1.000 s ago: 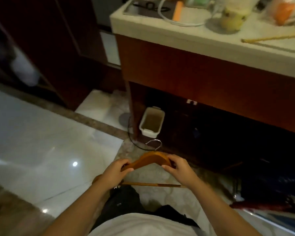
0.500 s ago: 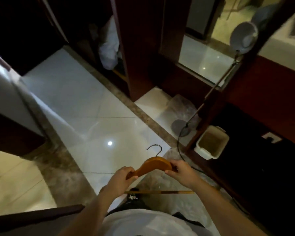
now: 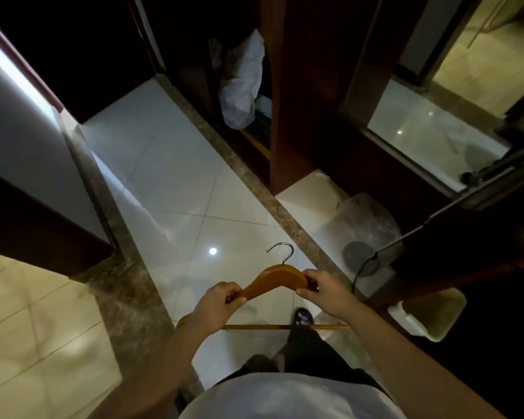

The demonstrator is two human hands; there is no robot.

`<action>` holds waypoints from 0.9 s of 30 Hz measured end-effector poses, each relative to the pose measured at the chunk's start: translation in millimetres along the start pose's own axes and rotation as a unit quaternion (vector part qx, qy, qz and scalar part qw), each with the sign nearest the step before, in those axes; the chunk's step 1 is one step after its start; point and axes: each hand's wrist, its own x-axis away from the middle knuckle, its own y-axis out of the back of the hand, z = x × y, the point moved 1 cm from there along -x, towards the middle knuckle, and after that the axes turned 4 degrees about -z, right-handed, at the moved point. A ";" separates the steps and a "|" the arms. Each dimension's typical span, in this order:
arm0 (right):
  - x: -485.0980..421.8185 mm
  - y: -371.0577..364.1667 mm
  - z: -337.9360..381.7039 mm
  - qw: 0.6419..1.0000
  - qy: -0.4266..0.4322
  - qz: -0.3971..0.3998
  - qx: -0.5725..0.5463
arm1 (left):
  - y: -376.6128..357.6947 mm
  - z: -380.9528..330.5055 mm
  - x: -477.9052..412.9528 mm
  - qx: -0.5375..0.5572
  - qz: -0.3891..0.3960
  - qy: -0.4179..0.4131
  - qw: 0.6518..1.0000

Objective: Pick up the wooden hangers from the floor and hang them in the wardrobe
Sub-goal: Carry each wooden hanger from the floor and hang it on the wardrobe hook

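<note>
I hold one wooden hanger (image 3: 277,280) in front of my waist, its metal hook pointing up and away from me. My left hand (image 3: 220,300) grips its left arm and my right hand (image 3: 324,290) grips its right arm; the thin bottom bar runs below my wrists. The dark wooden wardrobe (image 3: 303,95) stands ahead, its open compartment holding a white bag (image 3: 241,83). No other hangers show on the floor.
Glossy white floor tiles (image 3: 176,182) lie ahead with a brown marble border. A fan base (image 3: 360,257) with a black cable and a white bin (image 3: 427,316) sit at the right. A mirror (image 3: 430,134) leans at the upper right. A dark wall panel stands left.
My view has swung left from the counter and bin toward the wardrobe and open floor. Both hands have kept their hold on the hanger.
</note>
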 end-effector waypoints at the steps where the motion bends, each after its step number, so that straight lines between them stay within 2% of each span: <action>1: -13.1 6.0 4.3 1.000 0.002 0.004 -0.002 | 5.4 -0.1 -9.8 0.000 -0.010 0.005 1.000; 11: -171.4 80.8 48.3 0.998 0.040 0.021 -0.045 | 73.1 -23.6 -129.5 0.015 -0.115 0.089 0.989; 16: -240.2 105.6 80.7 0.996 0.076 0.020 -0.043 | 109.7 -25.0 -174.6 0.042 -0.131 0.128 0.982; 21: -295.0 121.5 108.9 0.993 0.105 0.037 -0.032 | 146.8 -21.4 -213.0 0.048 -0.150 0.123 0.980; 27: -378.4 139.8 147.7 0.995 0.092 0.018 -0.023 | 206.8 -7.0 -282.3 0.083 -0.180 0.117 0.973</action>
